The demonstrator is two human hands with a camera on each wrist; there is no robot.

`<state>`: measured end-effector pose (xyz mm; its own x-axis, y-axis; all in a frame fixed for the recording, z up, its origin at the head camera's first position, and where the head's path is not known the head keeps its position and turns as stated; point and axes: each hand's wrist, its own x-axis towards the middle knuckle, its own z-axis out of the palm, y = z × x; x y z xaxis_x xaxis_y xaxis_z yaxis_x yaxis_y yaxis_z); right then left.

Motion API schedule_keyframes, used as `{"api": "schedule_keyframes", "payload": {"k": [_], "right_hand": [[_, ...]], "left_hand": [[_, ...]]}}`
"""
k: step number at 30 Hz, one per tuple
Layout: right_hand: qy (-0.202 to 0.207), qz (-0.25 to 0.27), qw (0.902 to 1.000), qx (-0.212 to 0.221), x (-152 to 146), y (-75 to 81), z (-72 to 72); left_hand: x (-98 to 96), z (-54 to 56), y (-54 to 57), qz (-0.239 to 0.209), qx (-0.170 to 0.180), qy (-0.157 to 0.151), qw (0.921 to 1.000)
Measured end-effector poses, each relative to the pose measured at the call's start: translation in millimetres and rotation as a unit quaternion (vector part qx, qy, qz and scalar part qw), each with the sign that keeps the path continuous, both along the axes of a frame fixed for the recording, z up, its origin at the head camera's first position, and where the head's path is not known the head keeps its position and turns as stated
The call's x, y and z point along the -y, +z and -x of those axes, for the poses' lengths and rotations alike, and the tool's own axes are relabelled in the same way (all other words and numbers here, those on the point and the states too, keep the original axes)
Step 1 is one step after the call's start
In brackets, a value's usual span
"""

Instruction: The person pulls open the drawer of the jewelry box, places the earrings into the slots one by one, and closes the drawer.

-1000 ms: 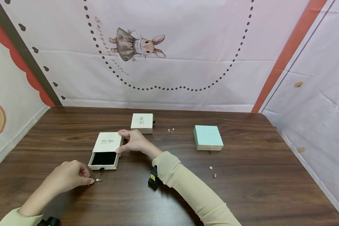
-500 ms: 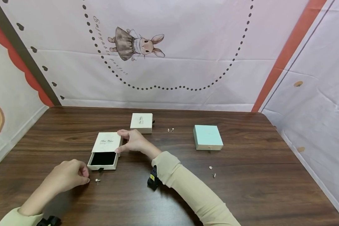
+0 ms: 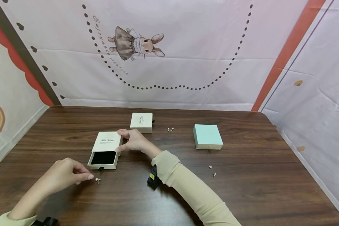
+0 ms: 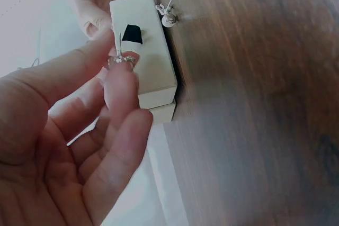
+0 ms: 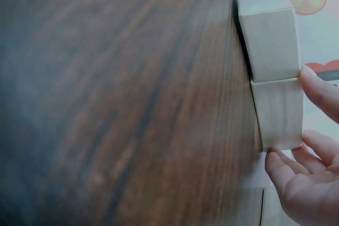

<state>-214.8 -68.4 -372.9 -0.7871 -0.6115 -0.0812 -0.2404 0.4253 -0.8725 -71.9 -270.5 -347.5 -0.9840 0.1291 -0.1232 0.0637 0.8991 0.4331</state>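
My left hand pinches a small stud earring between thumb and fingertip, its thin post pointing up in the left wrist view. Just beyond those fingertips, a matching earring lies on the table. Behind it is a cream drawer-style jewelry box, its drawer pulled partway out to show a black lining. A black ribbon tab marks the drawer front. With thumb and fingers, my right hand grips the box's outer sleeve along its right side and back corner.
A smaller cream box stands behind, with a pair of earrings to its right. Farther right is a mint-green box. Nearer the front lie a flower-shaped stud and another small earring. A fabric backdrop borders the table.
My left hand drew back slightly left from the table earring, then its fingers extended right again, with the pinched earring turned in them. The right hand and the box stayed put.
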Motion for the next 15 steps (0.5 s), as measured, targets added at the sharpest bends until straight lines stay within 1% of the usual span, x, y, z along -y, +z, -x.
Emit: {"api": "schedule_keyframes", "payload": {"k": [4,10,13,15], "right_hand": [[0.000,-0.001,1.0000,-0.001,0.4,0.5,-0.3],[-0.001,-0.003,1.0000,0.001,0.4,1.3,-0.6],[-0.002,-0.003,1.0000,0.003,0.4,1.6,-0.9],[-0.002,-0.004,1.0000,0.003,0.3,1.7,-1.1]], "left_hand": [[2.6,-0.1,1.6,-0.013,0.004,0.003,0.9999],[6.5,0.4,3.0,-0.024,-0.003,-0.006,0.9997],[7.0,0.4,3.2,-0.038,-0.007,-0.012,0.9992],[6.7,1.0,3.9,-0.042,-0.013,-0.011,0.9990]]}}
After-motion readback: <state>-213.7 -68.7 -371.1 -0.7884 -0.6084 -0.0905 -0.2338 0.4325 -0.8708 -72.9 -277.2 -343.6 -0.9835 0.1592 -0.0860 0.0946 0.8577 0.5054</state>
